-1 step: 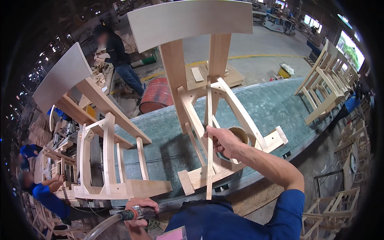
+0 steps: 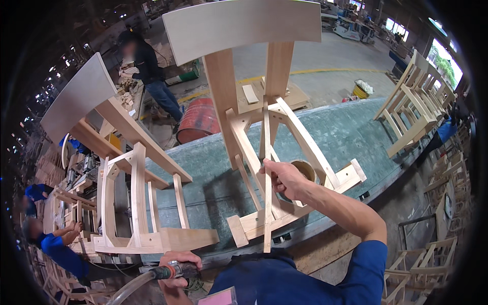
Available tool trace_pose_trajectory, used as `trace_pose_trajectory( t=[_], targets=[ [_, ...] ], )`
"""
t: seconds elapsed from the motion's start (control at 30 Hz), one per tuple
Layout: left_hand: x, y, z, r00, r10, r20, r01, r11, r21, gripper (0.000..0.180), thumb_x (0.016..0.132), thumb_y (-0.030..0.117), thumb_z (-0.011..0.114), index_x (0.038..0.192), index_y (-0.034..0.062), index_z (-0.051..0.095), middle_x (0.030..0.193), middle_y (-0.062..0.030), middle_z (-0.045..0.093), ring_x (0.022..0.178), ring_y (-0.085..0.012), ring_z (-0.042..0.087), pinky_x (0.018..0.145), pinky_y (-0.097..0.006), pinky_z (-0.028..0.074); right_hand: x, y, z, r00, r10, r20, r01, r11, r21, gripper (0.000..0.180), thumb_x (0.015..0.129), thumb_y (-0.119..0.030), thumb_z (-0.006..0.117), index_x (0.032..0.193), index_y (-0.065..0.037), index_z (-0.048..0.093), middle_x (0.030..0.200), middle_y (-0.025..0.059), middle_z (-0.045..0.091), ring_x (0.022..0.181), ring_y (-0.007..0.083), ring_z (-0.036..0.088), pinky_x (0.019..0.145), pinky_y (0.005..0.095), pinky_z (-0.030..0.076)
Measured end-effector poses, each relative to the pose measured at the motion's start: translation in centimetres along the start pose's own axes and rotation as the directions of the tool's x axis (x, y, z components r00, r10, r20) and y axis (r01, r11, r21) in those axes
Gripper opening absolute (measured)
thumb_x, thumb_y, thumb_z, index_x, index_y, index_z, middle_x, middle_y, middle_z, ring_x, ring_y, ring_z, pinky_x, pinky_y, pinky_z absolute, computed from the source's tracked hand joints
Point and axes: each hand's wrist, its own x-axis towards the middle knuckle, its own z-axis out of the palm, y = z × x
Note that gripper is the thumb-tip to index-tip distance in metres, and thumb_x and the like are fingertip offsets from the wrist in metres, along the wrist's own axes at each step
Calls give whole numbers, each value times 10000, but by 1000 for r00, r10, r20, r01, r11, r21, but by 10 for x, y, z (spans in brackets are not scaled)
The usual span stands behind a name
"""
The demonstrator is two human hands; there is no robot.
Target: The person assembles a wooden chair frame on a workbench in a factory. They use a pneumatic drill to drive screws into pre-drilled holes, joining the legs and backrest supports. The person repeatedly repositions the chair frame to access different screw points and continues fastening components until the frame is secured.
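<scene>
Head view: right hand [image 2: 284,179] pinched shut around thin wooden slat [image 2: 267,203], held upright against chair frame [image 2: 284,152] lying on green workbench [image 2: 351,132]; left hand [image 2: 179,264] wrapped around hosed power tool [image 2: 168,273] by near edge. Slat judged light, stiff, snappable — best gripped mid-length. Second chair frame [image 2: 134,203] crowded left, open bench right.

On the workbench [image 2: 351,132] two chair frames lie side by side, one [image 2: 127,168] at nine o'clock of the other [image 2: 264,127], with a barrel [image 2: 201,119] behind the bench at twelve o'clock
</scene>
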Motion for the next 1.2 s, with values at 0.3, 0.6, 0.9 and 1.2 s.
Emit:
trace_pose_trajectory(
  t=[0.3,0.6,0.9,1.2],
  targets=[
    [15,-9,-32,955,22,297,-18,1000,-15,750,708,455,844,1142,-118,628,902,-276,665,810,-325,684,706,-379,558,10,-11,11,991,-121,-63,62,812,-581,507,987,-497,476,830,-47,648,718,-5,473,618,125,430,550,329,357],
    [23,-10,-15,939,27,343,-28,1000,-3,702,674,438,821,1104,-90,650,867,-202,677,748,-281,673,671,-333,508,15,-33,38,924,-377,-70,-43,80,-996,552,891,-406,438,837,66,719,835,304,677,839,468,674,811,513,526],
    [22,-27,-23,885,27,465,-38,999,14,730,729,535,823,1145,-41,655,922,-179,701,803,-285,700,725,-360,562,16,-20,48,819,-574,-10,-58,-66,-996,515,885,-358,447,638,12,706,620,200,659,630,390,676,651,465,551],
    [19,-29,-21,861,37,507,-60,998,30,748,736,540,818,1177,-39,643,897,-170,689,770,-271,687,683,-354,542,14,-20,58,818,-573,-38,-113,-95,-989,491,863,-347,428,686,-13,742,615,157,669,633,343,680,655,443,544]
  ],
)
